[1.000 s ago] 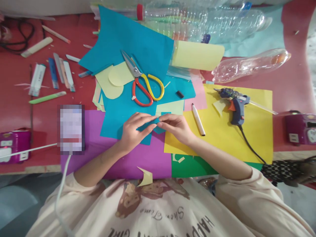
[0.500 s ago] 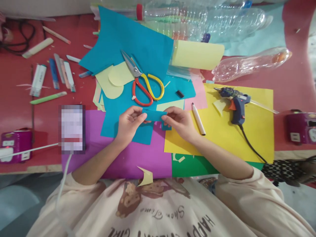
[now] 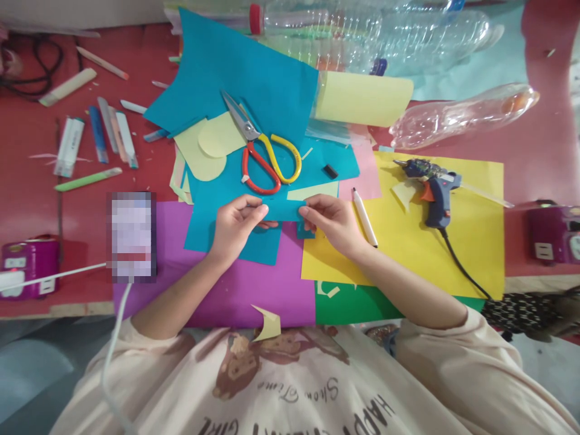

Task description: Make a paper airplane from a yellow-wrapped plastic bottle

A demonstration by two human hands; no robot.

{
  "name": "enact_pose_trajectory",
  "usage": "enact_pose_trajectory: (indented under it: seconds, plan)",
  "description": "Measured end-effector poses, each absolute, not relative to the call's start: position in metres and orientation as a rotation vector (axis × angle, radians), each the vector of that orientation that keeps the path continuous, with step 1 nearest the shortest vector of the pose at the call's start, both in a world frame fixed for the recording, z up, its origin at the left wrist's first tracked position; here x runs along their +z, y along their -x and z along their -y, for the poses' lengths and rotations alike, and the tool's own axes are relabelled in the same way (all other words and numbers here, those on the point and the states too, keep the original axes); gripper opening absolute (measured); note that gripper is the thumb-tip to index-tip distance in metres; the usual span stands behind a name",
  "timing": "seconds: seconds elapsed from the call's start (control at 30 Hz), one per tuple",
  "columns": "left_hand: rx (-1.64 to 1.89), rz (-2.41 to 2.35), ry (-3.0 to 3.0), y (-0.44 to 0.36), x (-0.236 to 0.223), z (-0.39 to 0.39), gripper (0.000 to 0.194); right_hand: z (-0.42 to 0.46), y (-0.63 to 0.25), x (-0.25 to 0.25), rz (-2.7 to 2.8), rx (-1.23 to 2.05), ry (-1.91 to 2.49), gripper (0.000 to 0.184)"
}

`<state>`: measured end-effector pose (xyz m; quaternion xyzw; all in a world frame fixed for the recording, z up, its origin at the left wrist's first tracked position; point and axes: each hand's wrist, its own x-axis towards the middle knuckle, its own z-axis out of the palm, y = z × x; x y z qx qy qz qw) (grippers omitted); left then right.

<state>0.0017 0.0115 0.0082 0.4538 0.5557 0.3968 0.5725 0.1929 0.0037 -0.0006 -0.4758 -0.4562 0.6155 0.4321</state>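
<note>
Blue paper strip [image 3: 284, 210] — between left hand [image 3: 233, 229] and right hand [image 3: 335, 223] — one end in each narrow thumb-and-finger pinch.

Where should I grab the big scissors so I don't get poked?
Best take the scissors by the red loop and yellow loop, coming from the near side. The loops face that way, while the pointed blades aim away, toward the far left, which should be safer. The left hand and right hand both pinch the blue strip, so one would probably need freeing first.
</note>
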Motion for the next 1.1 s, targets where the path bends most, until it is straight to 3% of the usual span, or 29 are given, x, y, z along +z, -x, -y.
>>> enact_pose_trajectory:
  seconds: [0.23, 0.5, 0.63, 1.1]
  plan:
    - [0.904, -1.336, -1.057, -0.002, 0.012, -0.011, 0.043, -0.004, -0.194, 0.003, 1.116, 1.554, 1.187, 0.05]
    - [0.851, -1.241, -1.18, -0.001, 0.016, -0.009, 0.03, -0.003, -0.195, 0.005, 1.164, 1.468, 1.202, 0.05]
    - [0.653, -1.209, -1.336, -0.002, 0.023, -0.005, 0.025, -0.005, -0.196, 0.006, 1.22, 1.356, 1.223, 0.047]
    - [0.448, -1.116, -1.224, -0.006, 0.023, 0.0, 0.038, -0.008, -0.201, 0.009, 1.317, 1.266, 1.279, 0.038]
